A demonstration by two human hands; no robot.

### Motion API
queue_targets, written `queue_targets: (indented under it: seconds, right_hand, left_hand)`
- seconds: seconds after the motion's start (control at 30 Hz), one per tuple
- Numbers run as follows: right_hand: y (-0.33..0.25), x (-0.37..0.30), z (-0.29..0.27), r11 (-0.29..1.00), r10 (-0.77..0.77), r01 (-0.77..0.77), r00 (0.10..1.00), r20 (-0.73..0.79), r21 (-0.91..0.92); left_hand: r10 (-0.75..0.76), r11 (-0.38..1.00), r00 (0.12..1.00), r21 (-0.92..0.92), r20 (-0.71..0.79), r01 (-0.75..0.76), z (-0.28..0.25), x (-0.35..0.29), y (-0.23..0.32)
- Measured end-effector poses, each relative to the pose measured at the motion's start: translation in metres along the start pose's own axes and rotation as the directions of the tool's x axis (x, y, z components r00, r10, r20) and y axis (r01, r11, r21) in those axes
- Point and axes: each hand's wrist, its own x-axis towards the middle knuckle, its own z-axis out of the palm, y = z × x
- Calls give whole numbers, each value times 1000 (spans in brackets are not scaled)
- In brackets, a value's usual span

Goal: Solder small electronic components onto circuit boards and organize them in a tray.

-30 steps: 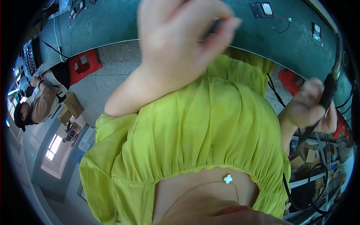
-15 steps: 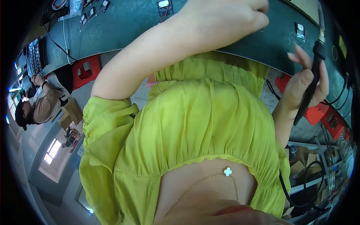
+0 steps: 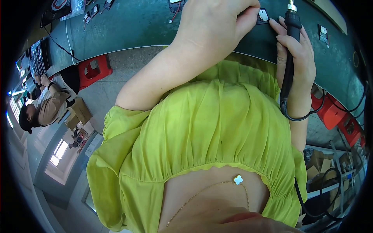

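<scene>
Head view: a person is at the near edge of a dark green counter [image 3: 128, 29], right hand [image 3: 305, 66] curled around what looks like a soldering iron [image 3: 288, 66] by its black handle, the metal collar [image 3: 292, 7] aimed toward the far side and the tip out of frame. That grip is closed about the handle, while a cord [image 3: 284, 108] bends away from its lower end near the wrist. The left hand [image 3: 213, 25] has thumb and forefinger curled nearly together beside a small dark module [image 3: 263, 16] with a pale face, lying just in from the near edge; whether anything is pinched there cannot be told. Another small module [image 3: 323, 34] lies toward the counter's right edge. The iron appears light and stiff, best held by the handle, clear of metal; the module looks light and fragile, likely best taken by its rim.
</scene>
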Motion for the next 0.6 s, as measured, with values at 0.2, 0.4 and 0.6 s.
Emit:
queue_targets:
  seconds: [0.2,0.4,0.6]
  right_hand:
    - [0,2,-2,986,-4,15,998,68,-167]
    - [-3,6,-1,979,2,20,994,108,-205]
    - [6,-2,5,996,2,-1,1000,17,-90]
  left_hand:
    - [-43,998,999,56,25,41,-1,0,1]
    - [-84,996,995,19,-48,85,3,-2,1]
    - [72,997,997,9,-3,-72,1,-4,-13]
